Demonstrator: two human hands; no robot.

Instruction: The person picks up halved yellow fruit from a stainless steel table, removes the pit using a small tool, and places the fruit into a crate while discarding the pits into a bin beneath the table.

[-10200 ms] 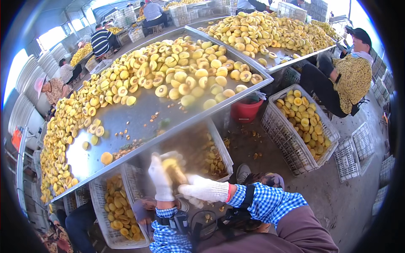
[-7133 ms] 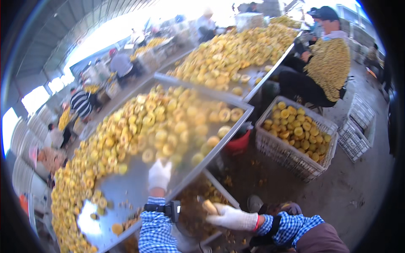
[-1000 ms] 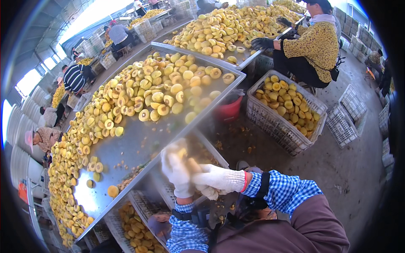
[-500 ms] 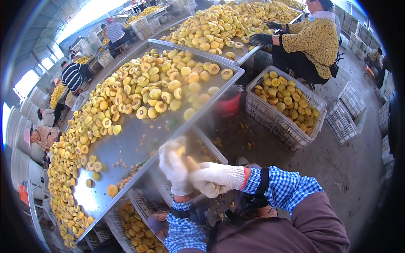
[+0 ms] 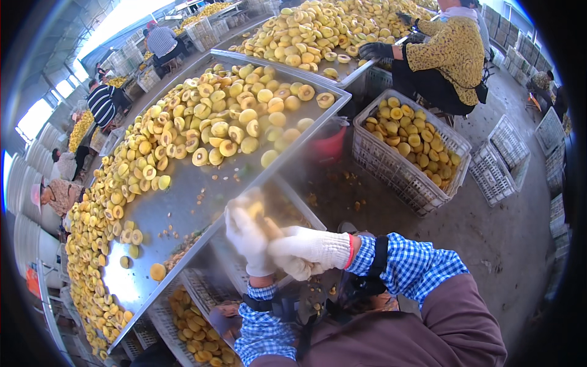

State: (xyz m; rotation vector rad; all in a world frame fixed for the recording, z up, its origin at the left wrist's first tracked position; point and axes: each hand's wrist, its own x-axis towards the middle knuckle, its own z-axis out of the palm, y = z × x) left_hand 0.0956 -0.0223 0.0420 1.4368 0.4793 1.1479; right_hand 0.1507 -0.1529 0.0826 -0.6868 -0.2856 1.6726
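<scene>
Both my hands wear white knit gloves and meet just past the near edge of the metal table. My left hand [image 5: 247, 241] is closed around a small yellow fruit piece [image 5: 255, 210], blurred by haze on the picture. Against it presses my right hand [image 5: 312, 249], its fingers curled. A tan shape shows between the hands; whether it is a fingertip or a held tool, I cannot tell. Halved yellow stone fruit [image 5: 202, 122], peach-like, lies heaped across the metal table [image 5: 177, 211], with brown pits or hollows showing in many cut faces.
A crate [image 5: 400, 177] of fruit halves stands on the floor to the right, near a red bucket [image 5: 327, 147]. Another fruit-filled crate [image 5: 165, 318] sits below the table edge. A co-worker [image 5: 449, 55] in dark gloves works at the far table; white crates [image 5: 498, 162] stand farther right.
The view has shifted slightly, so the table and crates sit a little differently. My hands stay together on the fruit piece. The co-worker's far hand has moved farther over the heap.
</scene>
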